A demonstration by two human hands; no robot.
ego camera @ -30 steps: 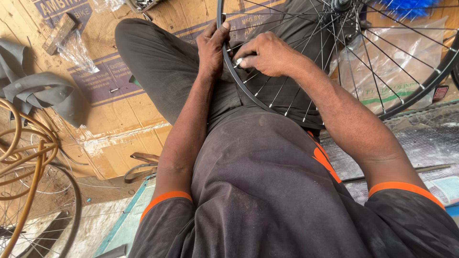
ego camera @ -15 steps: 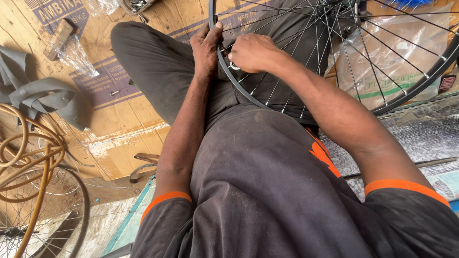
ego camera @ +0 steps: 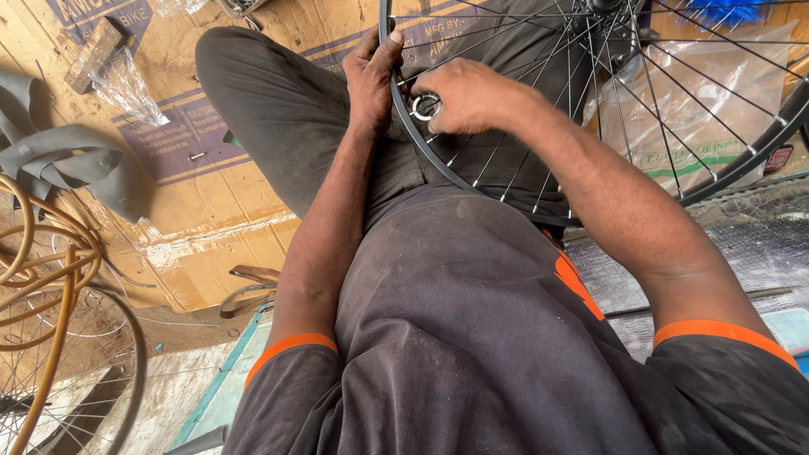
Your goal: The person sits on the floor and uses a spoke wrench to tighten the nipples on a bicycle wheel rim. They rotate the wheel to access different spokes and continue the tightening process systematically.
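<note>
From the head camera, looking down over the person's dark shirt and lap, the left hand (ego camera: 372,77) wraps the rim of the bicycle wheel (ego camera: 403,126) at its left edge. Its fingers (ego camera: 389,49) are curled close over the rim, thumb side toward the camera, gripping it firmly.

The right hand (ego camera: 472,94) sits just inside the rim, among the spokes (ego camera: 539,168). Its fingers are bent in tight around a small round silver tool (ego camera: 425,106), a ring-shaped piece pressed against the inner side of the rim right beside the left hand. How much of the tool lies inside the palm cannot be told.

The wheel rests across the person's thighs, its plane tilted toward the camera, with the hub (ego camera: 608,7) at the top edge of the picture and the rim arcing down across the lap and off to the right. The ring tool faces the camera, its hole pointing roughly upward.

To the left lie flattened cardboard (ego camera: 211,185), a grey inner tube (ego camera: 76,164), and another spoked wheel (ego camera: 93,371) with tan hose (ego camera: 38,270) over it.
</note>
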